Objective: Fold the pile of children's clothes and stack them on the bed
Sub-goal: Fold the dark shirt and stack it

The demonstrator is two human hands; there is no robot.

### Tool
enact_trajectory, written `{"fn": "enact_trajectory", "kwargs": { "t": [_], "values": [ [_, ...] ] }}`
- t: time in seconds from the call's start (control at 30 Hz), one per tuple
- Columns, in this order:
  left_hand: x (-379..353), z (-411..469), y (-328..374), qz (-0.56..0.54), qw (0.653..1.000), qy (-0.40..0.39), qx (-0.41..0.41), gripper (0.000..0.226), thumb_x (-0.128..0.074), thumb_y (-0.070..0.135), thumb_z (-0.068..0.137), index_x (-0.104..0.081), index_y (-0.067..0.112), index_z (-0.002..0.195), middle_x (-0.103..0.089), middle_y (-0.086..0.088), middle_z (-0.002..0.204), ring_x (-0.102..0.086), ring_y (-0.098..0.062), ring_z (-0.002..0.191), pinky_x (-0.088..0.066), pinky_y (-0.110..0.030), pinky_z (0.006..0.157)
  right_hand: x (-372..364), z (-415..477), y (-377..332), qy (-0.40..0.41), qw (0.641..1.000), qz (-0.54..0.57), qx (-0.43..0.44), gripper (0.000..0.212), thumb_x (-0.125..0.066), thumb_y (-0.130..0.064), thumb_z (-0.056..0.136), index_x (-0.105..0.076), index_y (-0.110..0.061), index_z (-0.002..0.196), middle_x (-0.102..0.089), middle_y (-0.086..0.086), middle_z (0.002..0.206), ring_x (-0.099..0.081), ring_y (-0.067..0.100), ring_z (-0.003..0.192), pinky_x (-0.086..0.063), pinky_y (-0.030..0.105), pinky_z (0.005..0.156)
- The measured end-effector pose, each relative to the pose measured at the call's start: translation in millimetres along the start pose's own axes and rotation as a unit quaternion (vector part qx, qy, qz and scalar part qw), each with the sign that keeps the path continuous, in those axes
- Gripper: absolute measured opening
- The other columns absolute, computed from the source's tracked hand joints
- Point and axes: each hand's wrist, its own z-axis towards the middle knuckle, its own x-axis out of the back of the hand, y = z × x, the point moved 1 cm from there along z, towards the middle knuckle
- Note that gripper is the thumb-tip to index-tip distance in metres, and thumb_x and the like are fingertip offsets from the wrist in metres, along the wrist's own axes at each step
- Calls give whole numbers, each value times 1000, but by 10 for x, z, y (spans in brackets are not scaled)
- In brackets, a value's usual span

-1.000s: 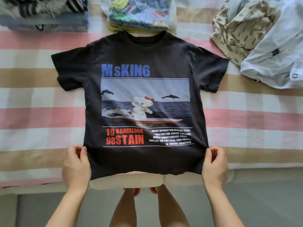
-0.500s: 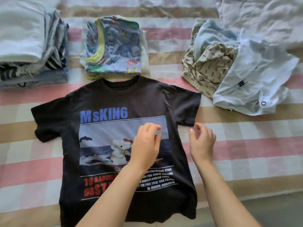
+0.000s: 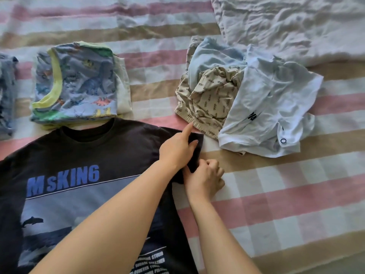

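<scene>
The black shirt (image 3: 79,155) lies flat and face up on the bed (image 3: 296,204), print showing and collar toward the folded stack (image 3: 79,84). That suits a fold, since spread cloth creases cleanly. It sits right below the stack, probably so the finished shirt has only a short way to go. The unfolded pile (image 3: 246,95) waits to the right, just beside the shirt's right sleeve (image 3: 199,137), handy but out of the folding space. Both hands work at that sleeve. The left grip (image 3: 177,150) reaches across the chest and rests on the sleeve near the shoulder seam, forefinger straight and pointing toward the pile, the other fingers bent on the dark cloth. Whether they actually pinch it, I cannot tell. It looks placed to hold a fold line. The right grip (image 3: 204,179) is narrow, its fingers curled and pinching the sleeve's lower hem at the outer edge, likely ready to turn the sleeve inward over the body. So the part being worked lies between and under the two hands, with the body of the shirt trailing off left and down, partly under the left forearm. The sleeve fold looks only just begun, and the pile is untouched.
</scene>
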Motion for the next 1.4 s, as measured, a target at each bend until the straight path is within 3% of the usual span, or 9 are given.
{"fn": "enact_trajectory", "kwargs": {
  "t": [0.2,0.33,0.57,0.73,0.97,1.07,1.2,1.3,1.4],
  "values": [
    [9,140,147,-5,998,-13,61,49,-55,62,79,-39,17,89,-62,-3,91,-59,-27,87,-34,-32,61,52,-52,15,5,995,95,6,15,-57,-34,82,-55,-27,94,-62,-8,94,-44,18,104,-23,34,80],
    [23,85,185,7,997,22,79,29,-56,33,82,-37,13,88,-60,-7,92,-58,-32,85,-35,-33,61,45,-151,-5,9,994,111,18,20,-57,-28,82,-53,-28,102,-62,-10,92,-46,15,101,-21,32,82],
    [522,-83,-152,-356,925,61,116,15,-57,5,77,-55,17,87,-56,6,77,-51,-12,73,-40,-18,59,120,-409,-153,82,953,252,149,26,-67,-4,75,-63,-19,95,-55,-15,84,-52,18,85,-45,38,77],
    [849,-436,-692,-467,872,48,138,25,-55,6,70,-61,26,85,-61,-3,86,-56,-17,81,-49,-33,72,-11,-680,-297,54,924,174,337,31,-67,4,66,-66,-13,92,-63,-1,86,-53,21,82,-44,32,72],
    [795,-748,-1084,-125,973,170,96,52,-51,-3,77,-49,10,127,-51,-10,125,-46,-23,113,-37,-28,91,-260,-785,-391,37,915,77,394,28,-58,-24,84,-67,-14,108,-61,6,117,-52,21,112,-49,40,89],
    [628,-782,-1062,58,989,118,-66,56,-48,3,85,-41,16,139,-35,-7,148,-26,-27,139,-23,-46,110,-408,-720,-372,-44,928,-63,365,52,-36,-33,97,-25,-19,146,-10,0,156,5,12,143,-9,39,115],
    [386,-780,-1201,176,983,-28,-49,54,-26,41,99,-6,29,148,5,6,157,11,-15,144,5,-47,114,-541,-674,-311,-106,916,-220,319,64,-21,-44,98,24,-24,139,33,-6,148,46,9,120,16,40,111],
    [431,-816,-1237,135,989,-23,-49,55,-32,38,98,-11,25,148,0,4,158,7,-16,144,4,-45,114,-535,-732,-371,-96,919,-225,308,62,-22,-44,97,18,-27,143,22,-3,154,39,11,129,14,44,111],
    [701,-959,-1321,35,997,57,-31,45,-45,20,94,-40,15,138,-32,-3,150,-22,-22,140,-16,-45,114,-437,-885,-551,-34,931,-124,342,49,-42,-32,95,-35,-19,142,-28,7,151,-18,23,142,-11,51,113]
  ]
}}
